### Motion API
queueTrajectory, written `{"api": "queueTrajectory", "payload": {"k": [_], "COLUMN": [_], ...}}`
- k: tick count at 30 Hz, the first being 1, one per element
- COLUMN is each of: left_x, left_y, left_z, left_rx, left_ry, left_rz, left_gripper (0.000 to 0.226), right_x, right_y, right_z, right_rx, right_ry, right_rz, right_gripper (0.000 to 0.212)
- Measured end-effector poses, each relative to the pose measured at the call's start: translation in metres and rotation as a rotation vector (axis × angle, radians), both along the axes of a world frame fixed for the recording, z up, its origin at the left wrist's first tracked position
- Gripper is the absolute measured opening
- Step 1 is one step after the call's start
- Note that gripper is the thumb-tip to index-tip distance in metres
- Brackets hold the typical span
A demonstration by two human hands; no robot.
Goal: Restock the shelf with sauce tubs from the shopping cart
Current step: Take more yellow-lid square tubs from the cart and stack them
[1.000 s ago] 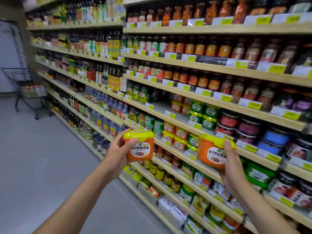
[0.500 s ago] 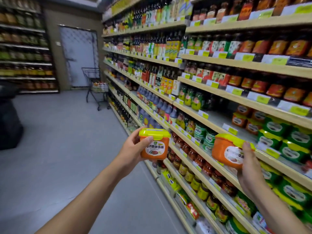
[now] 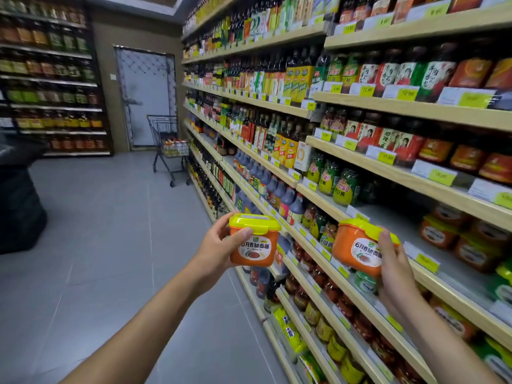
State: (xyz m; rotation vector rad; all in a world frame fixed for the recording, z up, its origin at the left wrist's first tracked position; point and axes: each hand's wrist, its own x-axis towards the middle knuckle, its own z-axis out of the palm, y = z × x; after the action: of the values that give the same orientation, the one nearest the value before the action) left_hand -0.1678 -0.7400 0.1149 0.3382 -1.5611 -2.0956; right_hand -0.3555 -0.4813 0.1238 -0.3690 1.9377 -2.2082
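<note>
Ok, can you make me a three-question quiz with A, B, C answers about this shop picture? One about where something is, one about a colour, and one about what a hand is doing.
1. Where is the metal wire shopping cart?
A) at the far end of the aisle, by the grey door
B) right beside the person
C) tipped over on the floor

2. What colour are the lids of the two orange plastic sauce tubs?
A) blue
B) yellow
C) white

3. What is the left hand doing?
A) hanging empty
B) pushing the cart
C) gripping a tub

Answers:
1 A: the cart stands upright far down the aisle, near the door.
2 B: both lids are bright yellow.
3 C: its thumb and fingers curl round one tub, while the right hand holds the other.
</note>
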Motion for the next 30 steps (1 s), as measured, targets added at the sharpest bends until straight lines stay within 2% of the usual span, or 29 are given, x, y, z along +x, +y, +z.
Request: {"api": "queueTrajectory", "payload": {"k": [4, 7, 13, 15, 18, 19, 22, 27, 30], "left_x": [-0.039, -0.072, -0.152, -0.183, -0.232, -0.249, -0.294, -0.351, -0.372], "left_y": [-0.015, -0.026, -0.047, -0.055, -0.065, -0.069, -0.075, -0.066, -0.055], "left_z": [0.001, 0.0, -0.009, -0.011, -0.012, -0.012, -0.008, 0.001, 0.0], "left_rx": [0.022, 0.035, 0.053, 0.052, 0.037, 0.014, -0.085, -0.129, -0.119], "left_ry": [-0.006, -0.013, -0.011, -0.006, -0.003, -0.002, -0.003, 0.03, 0.046], "left_rz": [0.001, -0.032, -0.153, -0.202, -0.27, -0.29, -0.387, -0.563, -0.641], "left_gripper": [0.059, 0.063, 0.063, 0.069, 0.076, 0.077, 0.078, 0.064, 0.069], "right_x": [-0.032, -0.05, -0.098, -0.109, -0.123, -0.127, -0.135, -0.138, -0.132], "right_y": [-0.019, -0.028, -0.036, -0.039, -0.042, -0.042, -0.041, -0.032, -0.019], "right_z": [0.001, 0.002, -0.009, -0.011, -0.013, -0.012, -0.01, -0.01, -0.012], "right_rx": [0.002, -0.008, 0.025, 0.024, 0.034, 0.046, 0.09, 0.052, 0.025], "right_ry": [0.021, 0.039, 0.083, 0.069, 0.054, 0.051, 0.063, 0.027, 0.014], "right_rz": [0.02, 0.014, -0.126, -0.161, -0.248, -0.283, -0.39, -0.559, -0.665], "right_gripper": [0.098, 0.064, 0.029, 0.033, 0.069, 0.071, 0.048, 0.072, 0.071]}}
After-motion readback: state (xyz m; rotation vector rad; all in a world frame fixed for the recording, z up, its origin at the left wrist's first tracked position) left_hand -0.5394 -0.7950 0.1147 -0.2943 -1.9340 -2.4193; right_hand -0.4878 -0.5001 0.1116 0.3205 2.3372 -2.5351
